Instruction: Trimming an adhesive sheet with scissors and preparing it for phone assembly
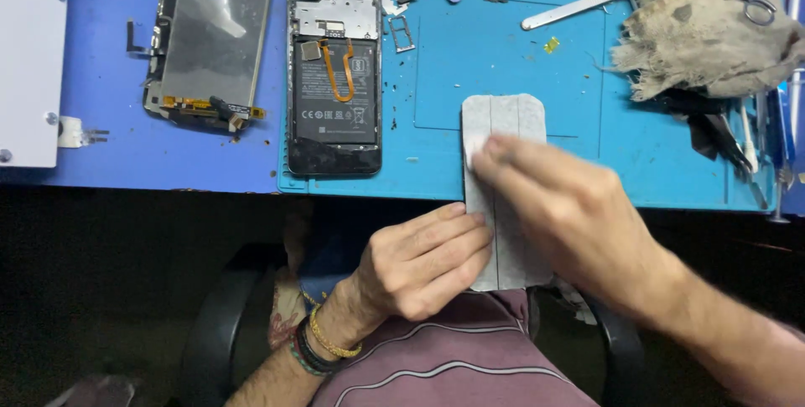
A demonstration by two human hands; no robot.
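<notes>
A flat grey rectangular panel (503, 118) with rounded corners lies half on the blue work mat (503, 46) and half over the table's front edge. My left hand (423, 264) grips its lower left edge below the table line. My right hand (566, 214) lies on top of the panel, with fingertips pressing a small white wipe on its left side; the hand is blurred. An opened phone (334, 80) with its battery and orange flex cable showing rests to the left on the mat.
A detached screen assembly (210, 38) lies at the upper left beside a white box (29, 55). A crumpled brown cloth (704, 42), scissors, a metal spudger (579, 6), picks and small parts crowd the mat's top and right.
</notes>
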